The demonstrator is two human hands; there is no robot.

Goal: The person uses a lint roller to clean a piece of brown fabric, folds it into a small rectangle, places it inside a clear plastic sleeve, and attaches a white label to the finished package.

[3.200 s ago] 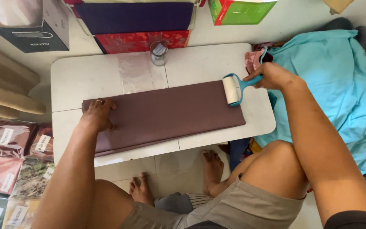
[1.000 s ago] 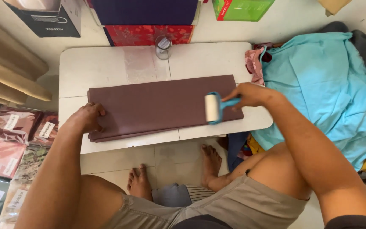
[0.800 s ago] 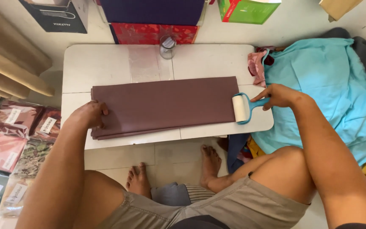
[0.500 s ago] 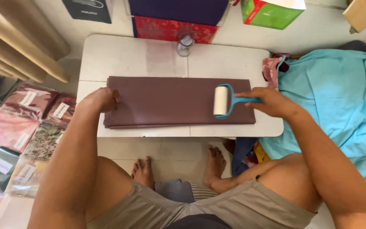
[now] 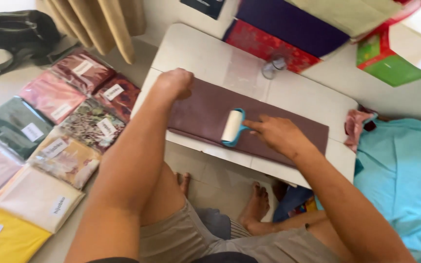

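A long folded maroon cloth (image 5: 205,109) lies flat across a low white table (image 5: 205,53). My left hand (image 5: 174,83) presses down on the cloth's left end with fingers curled. My right hand (image 5: 276,134) grips the blue handle of a lint roller (image 5: 233,126), whose white roll rests on the middle of the cloth near its front edge. I sit behind the table with my bare feet under it.
Several packaged fabrics in clear bags (image 5: 49,131) lie in rows on the floor at left. A small glass jar (image 5: 271,68) stands at the table's far edge. Red and purple boxes (image 5: 278,29) and a green box (image 5: 391,63) lie beyond. Turquoise cloth (image 5: 405,175) is piled right.
The roller has gone back and forth along the cloth and now sits nearer the middle, further left. My head has swung left, so the floor packages have come into view. The left hand stays put.
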